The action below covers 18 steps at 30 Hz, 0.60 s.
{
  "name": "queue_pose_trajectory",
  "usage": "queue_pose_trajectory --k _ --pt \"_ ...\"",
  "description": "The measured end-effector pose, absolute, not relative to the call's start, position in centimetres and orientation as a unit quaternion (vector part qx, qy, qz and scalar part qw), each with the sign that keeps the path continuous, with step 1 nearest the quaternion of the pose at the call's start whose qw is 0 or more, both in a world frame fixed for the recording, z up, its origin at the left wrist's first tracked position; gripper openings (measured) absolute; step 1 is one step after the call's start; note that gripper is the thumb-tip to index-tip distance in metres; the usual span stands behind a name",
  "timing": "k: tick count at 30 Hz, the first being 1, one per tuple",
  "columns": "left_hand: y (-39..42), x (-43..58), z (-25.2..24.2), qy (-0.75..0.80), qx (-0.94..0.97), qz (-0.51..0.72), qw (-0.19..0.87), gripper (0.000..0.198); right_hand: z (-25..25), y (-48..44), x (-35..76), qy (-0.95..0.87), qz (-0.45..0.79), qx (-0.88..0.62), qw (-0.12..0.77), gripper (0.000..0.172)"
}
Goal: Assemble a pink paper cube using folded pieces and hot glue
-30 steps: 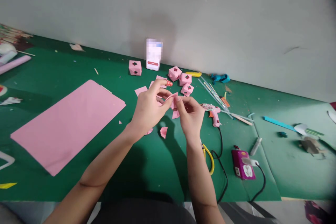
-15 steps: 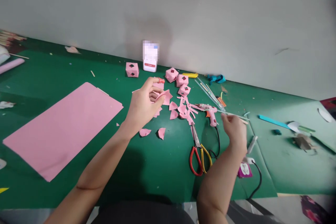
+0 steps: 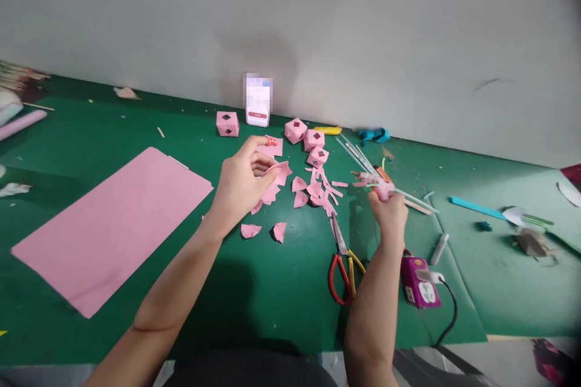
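My left hand point(image 3: 245, 178) pinches a folded piece of pink paper point(image 3: 282, 173) between thumb and fingers, above other pink pieces. At the right, my right hand point(image 3: 389, 211) is wrapped round the handle of a pink hot glue gun point(image 3: 384, 188), whose nozzle points left and a clear glue stick juts from its back. Between the hands lie curved pink paper petals point(image 3: 299, 199) and thin pink strips point(image 3: 333, 192). Scissors point(image 3: 341, 260) with red and yellow handles rest near my right forearm. Pink paper boxes with diamond openings point(image 3: 296, 130) stand farther back.
A large pink sheet point(image 3: 113, 230) lies at the left. A phone point(image 3: 258, 101) leans on the wall. Glue sticks point(image 3: 356, 154) lie behind the glue gun. A purple power adapter point(image 3: 420, 284) with a cord sits right of my forearm, near a blue strip point(image 3: 476, 209).
My right hand has closed on the glue gun's handle and lifted it from the table, moving slightly left. My left hand still holds the pink paper in nearly the same place.
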<state>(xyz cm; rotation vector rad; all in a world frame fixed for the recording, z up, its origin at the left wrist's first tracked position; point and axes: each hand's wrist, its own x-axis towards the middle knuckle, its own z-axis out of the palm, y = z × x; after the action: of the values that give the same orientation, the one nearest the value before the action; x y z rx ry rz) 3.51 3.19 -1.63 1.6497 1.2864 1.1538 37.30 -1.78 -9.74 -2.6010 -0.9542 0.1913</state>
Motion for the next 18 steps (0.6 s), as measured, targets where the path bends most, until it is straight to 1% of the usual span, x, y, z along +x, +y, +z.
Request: queue_pose_trajectory --k 3,5,7,9,11,13,16,18 --pt "3.3 3.4 -1.7 0.504 0.636 0.448 0.375 0.042 -7.5 -2.0 36.0 -0.323 0.017 -0.911 0.256 0.046" --pt "3.3 3.4 -1.8 0.504 0.632 0.450 0.381 0.043 -5.9 -2.3 34.4 -0.337 -0.021 -0.872 0.354 0.047" --pt "3.3 3.4 -1.8 0.502 0.628 0.455 0.383 0.042 -4.4 -2.6 32.5 -0.373 -0.031 -0.830 0.413 0.046" --pt "3.4 3.3 -1.8 0.499 0.625 0.461 0.383 0.040 -3.3 -2.9 30.2 -0.424 -0.016 -0.787 0.449 0.043" --pt "3.4 3.2 -1.7 0.499 0.621 0.466 0.384 0.040 -2.7 -3.1 28.0 -0.462 0.004 -0.750 0.473 0.041" --pt "3.5 3.1 -1.6 0.501 0.616 0.472 0.383 0.043 -2.8 -3.1 26.1 -0.486 0.029 -0.724 0.488 0.039" --pt "3.6 3.0 -1.4 0.507 0.609 0.477 0.380 0.050 -3.6 -2.7 24.3 -0.499 0.054 -0.706 0.499 0.037" --pt "3.6 2.9 -1.3 0.509 0.609 0.476 0.378 0.052 -4.1 -2.4 23.8 -0.501 0.062 -0.704 0.500 0.037"
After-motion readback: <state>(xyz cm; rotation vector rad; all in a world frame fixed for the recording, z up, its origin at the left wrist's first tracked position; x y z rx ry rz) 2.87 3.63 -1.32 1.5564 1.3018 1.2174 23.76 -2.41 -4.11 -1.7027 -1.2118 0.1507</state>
